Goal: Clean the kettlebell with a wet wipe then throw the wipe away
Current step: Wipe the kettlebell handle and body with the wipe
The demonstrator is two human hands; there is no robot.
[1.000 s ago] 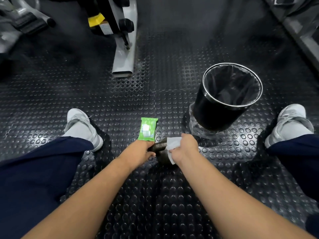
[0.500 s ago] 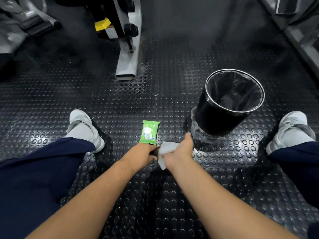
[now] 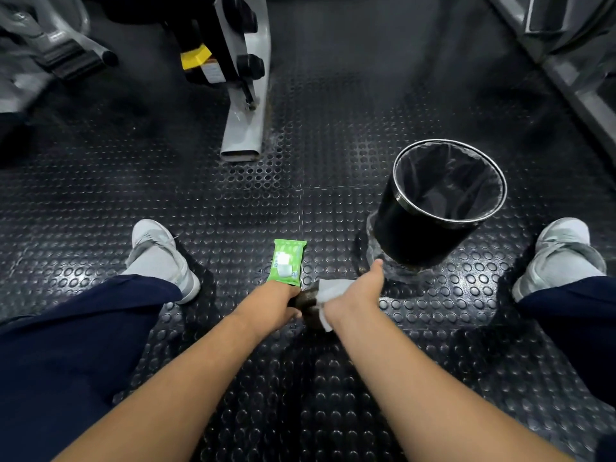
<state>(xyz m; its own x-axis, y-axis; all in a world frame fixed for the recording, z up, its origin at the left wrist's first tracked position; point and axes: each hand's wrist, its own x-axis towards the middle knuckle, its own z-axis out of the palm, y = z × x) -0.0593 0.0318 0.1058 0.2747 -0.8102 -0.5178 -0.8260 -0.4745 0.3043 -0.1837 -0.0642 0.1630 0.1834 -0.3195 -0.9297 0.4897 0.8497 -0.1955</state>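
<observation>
A small dark kettlebell (image 3: pixel 307 300) sits on the studded black floor between my legs, mostly hidden by my hands. My left hand (image 3: pixel 271 303) grips its left side. Pressed against its right side is a white wet wipe (image 3: pixel 328 290), held in my right hand (image 3: pixel 358 293) with the thumb sticking out toward the bin. A black bin (image 3: pixel 416 228) with a silver rim and a dark liner stands just beyond my right hand.
A green wipe packet (image 3: pixel 287 261) lies flat right behind the kettlebell. My grey shoes (image 3: pixel 160 251) (image 3: pixel 560 255) flank the area. A grey machine foot (image 3: pixel 245 128) stands further back, and more gym equipment (image 3: pixel 566 61) runs along the far right.
The right hand has swept the wipe across the kettlebell, first toward the left hand, then back right with the thumb now extended. The view tilted slightly, sliding everything lower.
</observation>
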